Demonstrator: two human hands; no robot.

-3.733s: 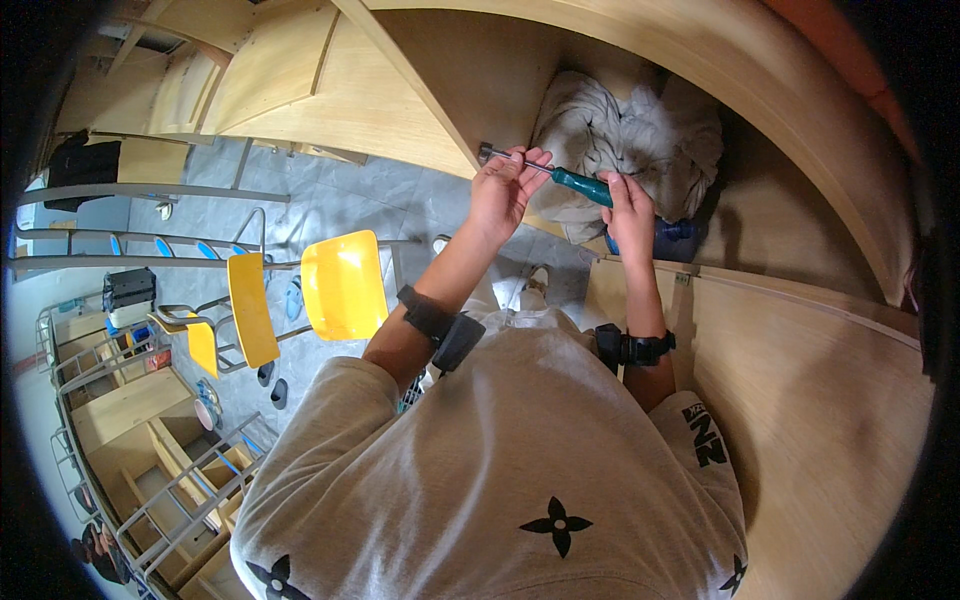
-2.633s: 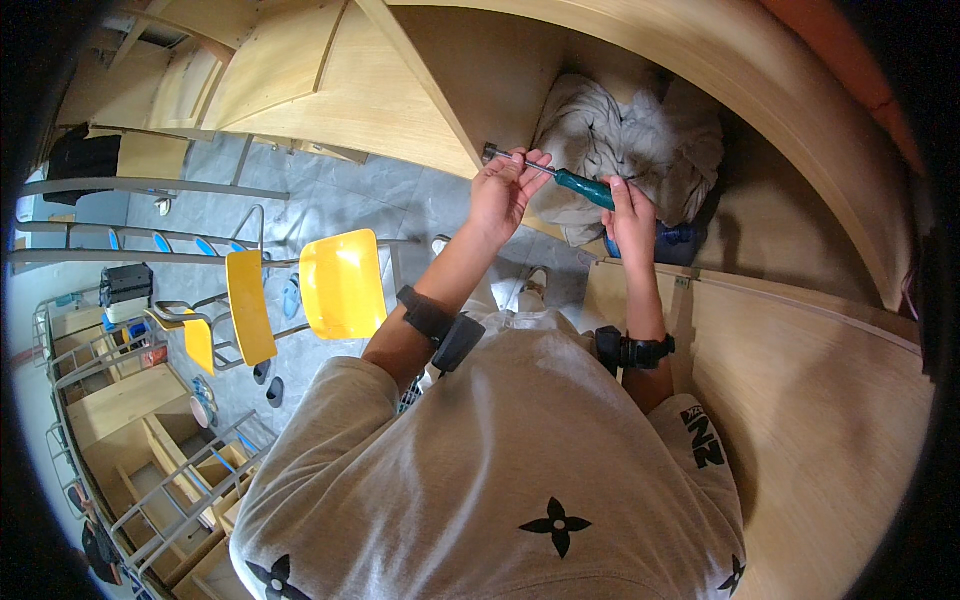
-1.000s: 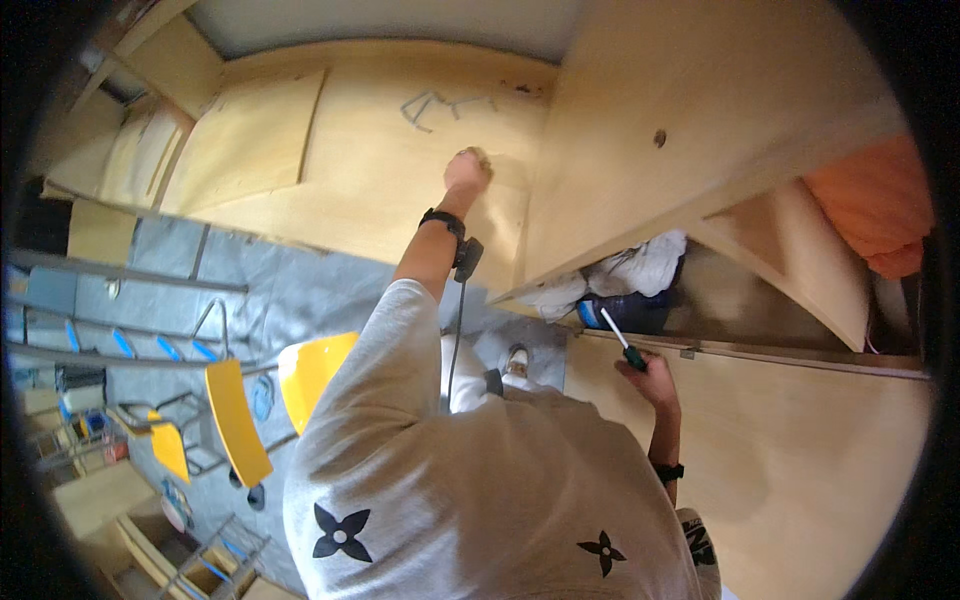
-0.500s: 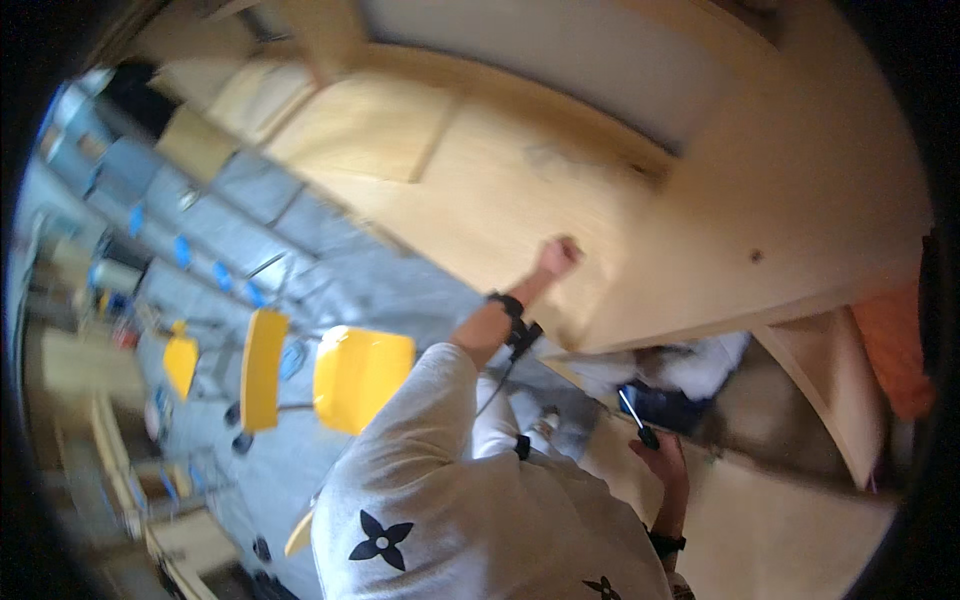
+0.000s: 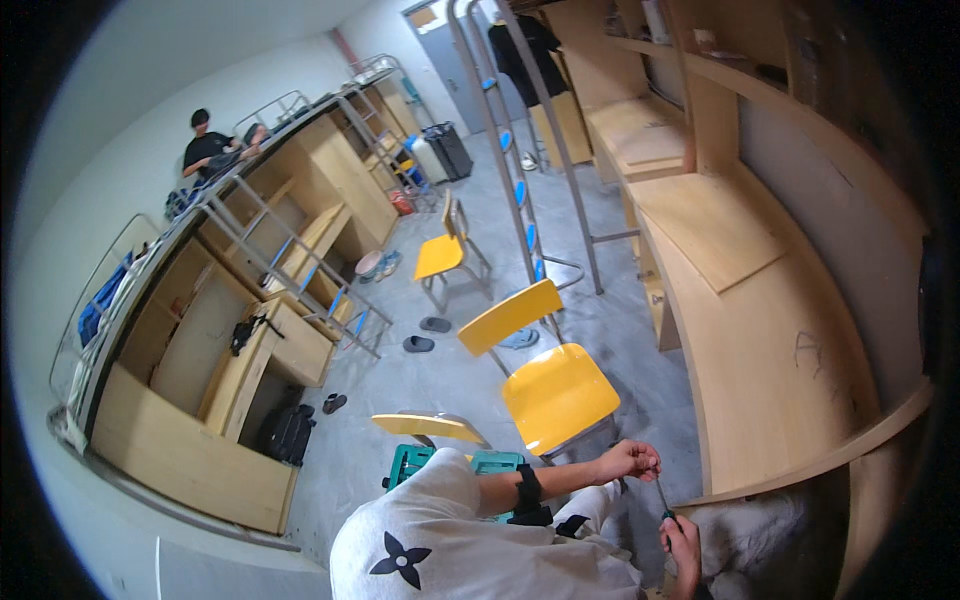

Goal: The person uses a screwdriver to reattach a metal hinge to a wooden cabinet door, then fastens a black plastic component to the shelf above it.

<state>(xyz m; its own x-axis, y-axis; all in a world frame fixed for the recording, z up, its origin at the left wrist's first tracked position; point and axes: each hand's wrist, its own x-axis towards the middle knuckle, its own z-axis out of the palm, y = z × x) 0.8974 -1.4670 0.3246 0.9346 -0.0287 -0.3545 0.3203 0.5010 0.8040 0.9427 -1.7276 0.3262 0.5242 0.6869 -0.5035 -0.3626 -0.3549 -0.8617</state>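
My right hand (image 5: 682,545) is closed around the dark handle of a screwdriver (image 5: 661,497), whose thin metal shaft points up toward my left hand. My left hand (image 5: 628,460) has its fingers drawn together right at the shaft's tip; whether they pinch the tip or some small piece is too small to tell. Both hands are in front of me, beside the near end of a long wooden desk (image 5: 745,390). A yellow chair (image 5: 560,400) stands just beyond my left hand. Partly hidden behind my left arm lies an open teal tool case (image 5: 408,464).
Another yellow chair (image 5: 440,257) stands farther off, and a third chair back (image 5: 428,428) is close by. A metal ladder (image 5: 520,190) rises beside the desk. Loose slippers (image 5: 418,344) lie on the grey floor. Across the room, a person (image 5: 210,150) sits on a top bunk.
My view has swung up from the desk surface to the whole room. My left hand has left the desk and come to the screwdriver's tip. The screwdriver stays in my right hand.
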